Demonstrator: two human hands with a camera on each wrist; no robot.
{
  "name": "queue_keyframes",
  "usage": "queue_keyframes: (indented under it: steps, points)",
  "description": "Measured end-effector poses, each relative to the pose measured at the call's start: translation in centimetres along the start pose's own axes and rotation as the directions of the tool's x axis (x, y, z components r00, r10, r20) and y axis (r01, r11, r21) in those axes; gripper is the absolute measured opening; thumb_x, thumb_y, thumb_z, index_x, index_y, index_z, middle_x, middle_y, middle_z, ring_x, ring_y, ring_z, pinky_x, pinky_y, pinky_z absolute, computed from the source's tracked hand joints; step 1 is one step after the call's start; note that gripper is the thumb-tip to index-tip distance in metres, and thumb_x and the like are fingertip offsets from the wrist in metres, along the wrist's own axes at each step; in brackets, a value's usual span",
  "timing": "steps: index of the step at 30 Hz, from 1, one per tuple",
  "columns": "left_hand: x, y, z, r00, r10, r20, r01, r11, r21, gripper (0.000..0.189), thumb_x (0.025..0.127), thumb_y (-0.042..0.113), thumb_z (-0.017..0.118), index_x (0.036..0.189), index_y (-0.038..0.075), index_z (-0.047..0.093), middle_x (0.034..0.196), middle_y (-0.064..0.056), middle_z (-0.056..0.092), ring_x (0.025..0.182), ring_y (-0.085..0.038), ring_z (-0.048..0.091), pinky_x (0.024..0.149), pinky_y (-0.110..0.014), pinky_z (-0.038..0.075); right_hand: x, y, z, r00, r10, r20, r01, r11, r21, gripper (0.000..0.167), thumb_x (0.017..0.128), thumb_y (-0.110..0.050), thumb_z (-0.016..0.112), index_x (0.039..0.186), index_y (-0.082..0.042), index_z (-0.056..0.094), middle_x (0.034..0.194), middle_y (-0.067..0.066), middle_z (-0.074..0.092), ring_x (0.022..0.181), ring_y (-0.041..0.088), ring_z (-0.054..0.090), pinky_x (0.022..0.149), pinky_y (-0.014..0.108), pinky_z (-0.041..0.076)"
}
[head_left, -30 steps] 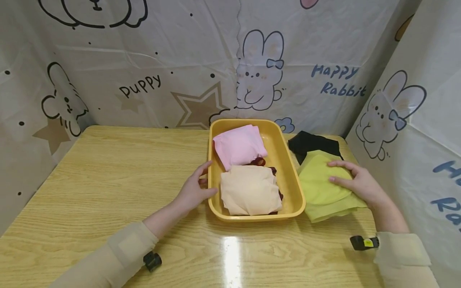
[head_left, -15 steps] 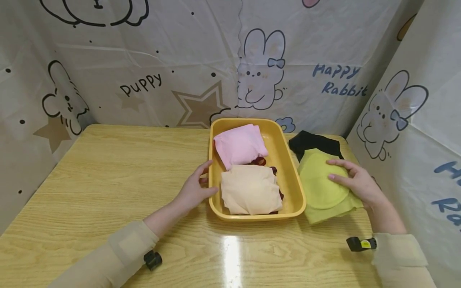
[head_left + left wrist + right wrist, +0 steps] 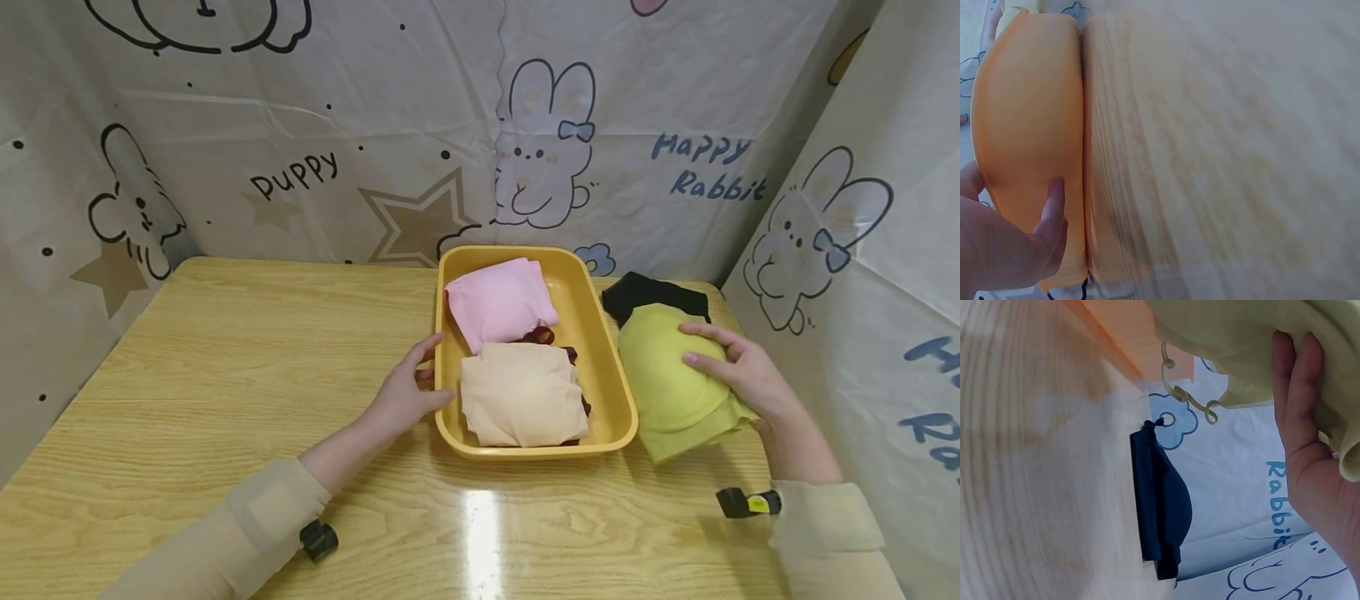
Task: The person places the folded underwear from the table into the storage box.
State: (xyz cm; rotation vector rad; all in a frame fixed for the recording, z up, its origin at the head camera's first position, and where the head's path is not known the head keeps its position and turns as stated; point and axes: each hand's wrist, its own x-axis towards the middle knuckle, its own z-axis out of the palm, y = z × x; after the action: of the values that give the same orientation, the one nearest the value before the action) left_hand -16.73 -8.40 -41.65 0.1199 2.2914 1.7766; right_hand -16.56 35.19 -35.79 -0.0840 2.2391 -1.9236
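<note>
In the head view, a yellow plastic tray (image 3: 611,358) stands mid-table. My left hand (image 3: 405,392) grips its left side, thumb over the rim and fingers along the outer wall (image 3: 1029,125). A pink folded garment (image 3: 502,300) lies at the back of the tray, and a beige one (image 3: 522,396) with dark red pieces under it lies in front. To the right, my right hand (image 3: 738,371) holds a folded yellow bra (image 3: 663,367), fingers above and below. In the right wrist view the bra (image 3: 1229,337) hangs above the table, a thin strap dangling.
Behind the yellow bra, a black folded garment with a cup shape (image 3: 648,293) lies on the wooden table (image 3: 300,350). Printed cloth sheets (image 3: 300,133) enclose the table at the back, left and right.
My right hand has tilted and raised the yellow bra slightly, shifting a little left so its cup shows more roundly. The left hand and tray have stayed put.
</note>
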Motion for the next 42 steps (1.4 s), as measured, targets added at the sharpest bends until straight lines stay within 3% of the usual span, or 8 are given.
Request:
queue_keyframes:
  steps: [7, 13, 18, 21, 28, 34, 42]
  points:
    - [0.0, 0.0, 0.0, 1.0, -0.007, 0.001, 0.007, 1.0, 0.0, 0.084, 0.079, 0.0, 0.071, 0.148, 0.024, 0.028, 0.145, -0.012, 0.036, 0.118, -0.031, 0.048, 0.081, -0.034, 0.054, -0.1, -0.7, -0.3, 0.998, -0.052, 0.04, 0.05, 0.996, 0.068, 0.041, 0.093, -0.004, 0.056, 0.132, -0.018, 0.053, 0.096, 0.001, 0.068, 0.068, 0.019, 0.07, 0.058, 0.032, 0.056]
    - [0.0, -0.1, 0.0, 1.0, 0.005, 0.008, -0.005, 1.0, -0.006, 0.084, 0.08, 0.0, 0.07, 0.148, 0.023, 0.028, 0.145, -0.013, 0.035, 0.118, -0.031, 0.048, 0.081, -0.033, 0.055, -0.2, -1.3, -0.4, 0.996, -0.088, 0.021, 0.086, 0.994, 0.072, 0.041, 0.093, -0.001, 0.055, 0.131, -0.017, 0.055, 0.102, -0.001, 0.066, 0.068, 0.017, 0.069, 0.057, 0.03, 0.056]
    - [0.0, -0.2, -0.1, 1.0, 0.001, 0.007, -0.001, 1.0, -0.008, 0.084, 0.079, 0.0, 0.071, 0.148, 0.024, 0.028, 0.144, -0.012, 0.036, 0.118, -0.031, 0.048, 0.081, -0.034, 0.055, -0.1, -1.9, -0.1, 0.99, -0.14, 0.01, 0.137, 0.98, 0.141, 0.04, 0.093, 0.004, 0.052, 0.129, -0.013, 0.057, 0.108, 0.0, 0.064, 0.071, 0.015, 0.069, 0.06, 0.028, 0.056]
    - [0.1, -0.3, -0.1, 1.0, -0.004, 0.009, 0.004, 1.0, -0.013, 0.084, 0.08, 0.0, 0.071, 0.148, 0.024, 0.028, 0.144, -0.011, 0.036, 0.118, -0.031, 0.047, 0.081, -0.034, 0.054, 0.0, -2.3, 0.2, 0.988, -0.153, 0.022, 0.147, 0.972, 0.184, 0.04, 0.093, 0.005, 0.051, 0.128, -0.013, 0.058, 0.104, 0.001, 0.066, 0.071, 0.016, 0.069, 0.06, 0.028, 0.056]
    - [0.0, -0.2, -0.1, 1.0, -0.006, 0.007, 0.006, 1.0, -0.017, 0.084, 0.08, 0.0, 0.07, 0.148, 0.024, 0.028, 0.144, -0.011, 0.036, 0.118, -0.031, 0.048, 0.081, -0.034, 0.055, 0.4, -3.3, 1.5, 0.978, -0.199, 0.061, 0.174, 0.942, 0.287, 0.04, 0.093, 0.008, 0.047, 0.127, -0.011, 0.058, 0.096, 0.005, 0.068, 0.071, 0.018, 0.07, 0.061, 0.029, 0.056]
    - [-0.1, 0.1, -0.1, 1.0, 0.006, 0.017, -0.006, 0.999, -0.034, 0.084, 0.08, 0.0, 0.069, 0.149, 0.023, 0.027, 0.145, -0.013, 0.035, 0.12, -0.033, 0.048, 0.081, -0.035, 0.055, 0.9, -3.7, 2.9, 0.964, -0.257, 0.059, 0.222, 0.91, 0.349, 0.04, 0.093, 0.01, 0.046, 0.128, -0.006, 0.057, 0.104, 0.007, 0.064, 0.076, 0.018, 0.07, 0.064, 0.028, 0.056]
    - [-0.1, 0.0, -0.1, 1.0, 0.01, 0.024, -0.009, 0.999, -0.043, 0.084, 0.081, -0.001, 0.069, 0.149, 0.022, 0.027, 0.144, -0.013, 0.035, 0.119, -0.033, 0.048, 0.08, -0.034, 0.055, 1.2, -4.1, 5.2, 0.961, -0.27, 0.06, 0.228, 0.896, 0.382, 0.039, 0.094, 0.008, 0.047, 0.128, -0.007, 0.057, 0.111, 0.006, 0.06, 0.083, 0.017, 0.068, 0.07, 0.025, 0.056]
